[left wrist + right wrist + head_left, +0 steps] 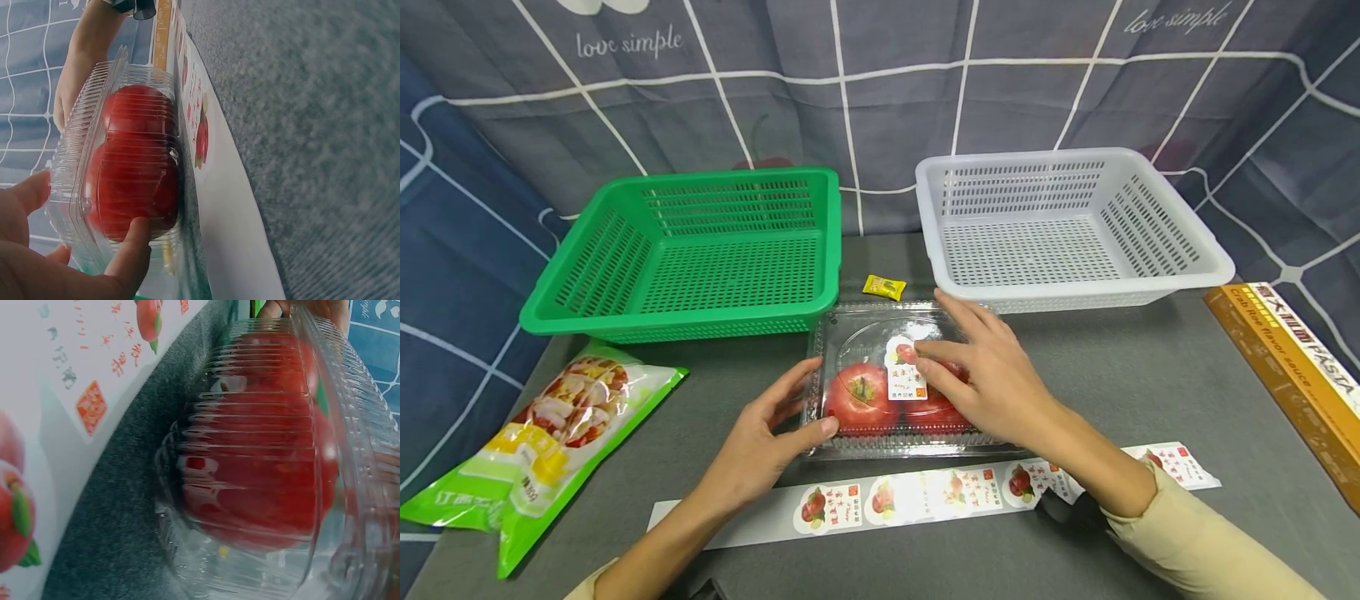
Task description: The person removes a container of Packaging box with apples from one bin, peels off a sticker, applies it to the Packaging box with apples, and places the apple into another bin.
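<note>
A closed clear plastic fruit box (850, 450) holds red apples (861, 396) and sits on the grey table. On its lid is a white apple sticker (907, 379). My left hand (767, 425) grips the box's left end, its thumb against the front wall and its fingers along the left side. My right hand (992, 375) lies over the lid's right part with fingers extended, fingertips at the sticker's right edge. In the left wrist view, the left thumb (134, 247) lies against the box wall in front of an apple. The right wrist view shows the box's ribbed wall (250, 444) close up.
A strip of apple stickers (925, 496) lies in front of the box, under both forearms. Behind stand a green basket (681, 325) and a white basket (1075, 292), with a yellow candy packet (884, 287) between. A green food bag (550, 433) lies left, a pasta box (1292, 375) right.
</note>
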Available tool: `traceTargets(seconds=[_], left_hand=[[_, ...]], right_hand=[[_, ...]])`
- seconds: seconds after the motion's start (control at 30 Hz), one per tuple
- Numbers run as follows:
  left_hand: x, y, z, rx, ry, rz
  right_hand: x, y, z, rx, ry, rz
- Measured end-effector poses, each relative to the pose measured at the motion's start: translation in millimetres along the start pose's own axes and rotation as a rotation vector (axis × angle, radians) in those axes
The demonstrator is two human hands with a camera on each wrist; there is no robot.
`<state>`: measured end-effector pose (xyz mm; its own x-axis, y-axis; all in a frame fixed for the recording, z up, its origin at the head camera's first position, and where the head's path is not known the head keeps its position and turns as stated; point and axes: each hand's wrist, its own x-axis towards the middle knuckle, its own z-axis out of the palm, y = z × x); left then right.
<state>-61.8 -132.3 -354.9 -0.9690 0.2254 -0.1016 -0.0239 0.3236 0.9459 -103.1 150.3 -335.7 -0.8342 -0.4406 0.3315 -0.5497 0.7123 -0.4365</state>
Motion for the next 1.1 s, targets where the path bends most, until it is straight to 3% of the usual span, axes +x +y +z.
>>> traceTargets(seconds=[0.23,0.4,0.57,0.67,0.9,1.1], left_hand=[[-1.0,-0.1,0.7,-0.009,0.016,0.019],[-1.6,1.1,1.2,-0.009,0.017,0.005],[-1.3,1.7,1.0,-0.007,0.015,-0.001],[-1.5,1.3,0.3,-0.009,0.021,-0.001],[-0.8,0.8,0.4,-0.017,0.010,0.000],[-0.6,1.5,-0.1,-0.025,-0.008,-0.033]], right_hand=[[-6.9,5.6,-4.1,0.104,0.039,0.028],[-17.1,12.4,-16.1,0.260,0.115,0.102],[-25.5,23.9,-34.8,0.438,0.265,0.254],[-27.2,35.1,-45.4,0.520,0.302,0.388],[-30.5,70.7,-62.7,1.078,0.387,0.681],[-23.9,85.3,-62.0,1.117,0.427,0.813]])
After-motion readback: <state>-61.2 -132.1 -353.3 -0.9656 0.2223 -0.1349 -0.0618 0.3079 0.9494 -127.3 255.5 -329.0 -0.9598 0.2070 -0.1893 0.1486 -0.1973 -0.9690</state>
